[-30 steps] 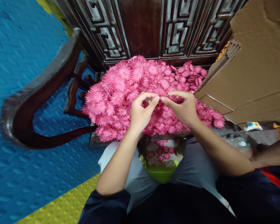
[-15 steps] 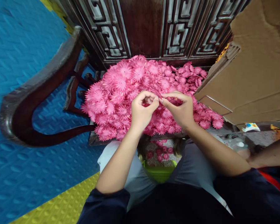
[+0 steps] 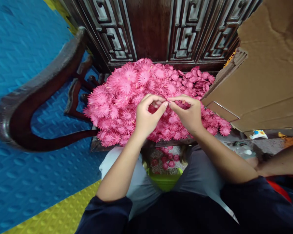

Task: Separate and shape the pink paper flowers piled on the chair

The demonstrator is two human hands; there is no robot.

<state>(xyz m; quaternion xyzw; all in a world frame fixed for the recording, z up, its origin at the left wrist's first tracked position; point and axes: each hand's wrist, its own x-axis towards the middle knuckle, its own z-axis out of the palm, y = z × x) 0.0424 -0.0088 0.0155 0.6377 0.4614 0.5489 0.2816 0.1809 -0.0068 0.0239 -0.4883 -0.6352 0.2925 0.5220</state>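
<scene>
A large heap of pink artificial flowers (image 3: 125, 87) with thin, pointed petals covers the dark wooden bench seat. Over its front middle, my left hand (image 3: 146, 121) and my right hand (image 3: 192, 117) meet fingertip to fingertip. Both pinch a small pink flower piece (image 3: 167, 98) between thumb and forefinger. Most of that piece is hidden by the fingers, so its exact shape cannot be made out. The other fingers of each hand are curled beneath.
A carved wooden armrest (image 3: 13, 120) curves out on the left. Cardboard (image 3: 271, 71) stands at the right. Below, between my knees, are a green plastic stool or tub (image 3: 164, 182) and fallen flowers (image 3: 170, 159). Another person's limb (image 3: 280, 161) shows at the right edge.
The pink piece stood up above my fingertips before and now sits lower between them. My hands remain together over the heap; the whole view has shifted slightly.
</scene>
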